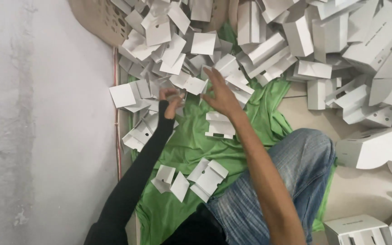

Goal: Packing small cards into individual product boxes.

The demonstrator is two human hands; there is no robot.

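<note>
My left hand (170, 100), in a black sleeve, is curled at the near edge of a heap of small white card pieces (169, 50); whether it holds a piece I cannot tell. My right hand (218, 93) reaches into the same heap with fingers spread, touching the cards. A folded white card piece (219, 124) lies on the green cloth (191, 140) just below my right wrist. More white card pieces (191, 179) lie on the cloth near my knee.
A pile of folded white boxes (341, 50) fills the upper right. A tan perforated basket (98, 18) stands at the top left. A pale wall (41, 122) runs along the left. My jeans-clad knee (296, 159) rests on the cloth.
</note>
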